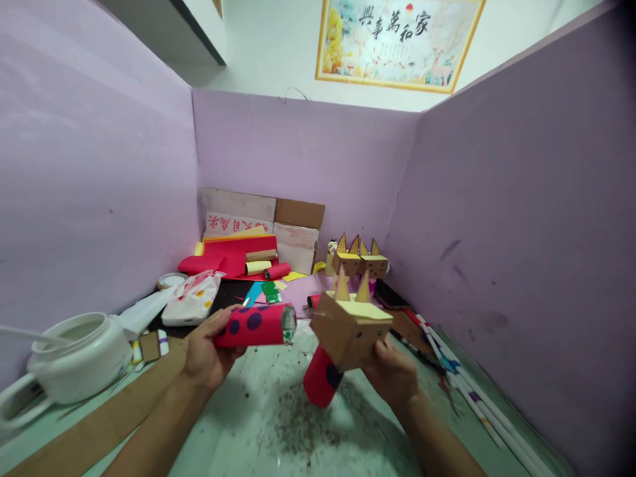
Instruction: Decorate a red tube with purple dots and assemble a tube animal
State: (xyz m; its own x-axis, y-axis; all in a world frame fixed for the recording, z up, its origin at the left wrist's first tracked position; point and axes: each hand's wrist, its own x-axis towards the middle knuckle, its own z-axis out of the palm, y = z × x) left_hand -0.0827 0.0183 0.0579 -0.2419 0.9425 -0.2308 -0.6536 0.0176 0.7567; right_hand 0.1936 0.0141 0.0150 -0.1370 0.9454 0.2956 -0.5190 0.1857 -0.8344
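My left hand (211, 348) is closed round a red paper tube with purple spots (256, 324), held level above the table. Its open end faces right and shows something silvery and green inside. In my right hand (392, 371) is a cardboard box head (350, 328) with two pointed yellow ears and small dots drawn on its front. Just below it a second red tube with a dark spot (319, 384) sticks out; whether the two are joined I cannot tell. The two held pieces are apart.
Two similar cardboard heads (360, 263) stand at the back right. Red and yellow paper (223, 257) and small tubes (278, 270) lie at the back left. A white pot (84, 358) is at left, a cardboard strip (104, 411) beside it. Striped rods (467, 387) run along the right wall.
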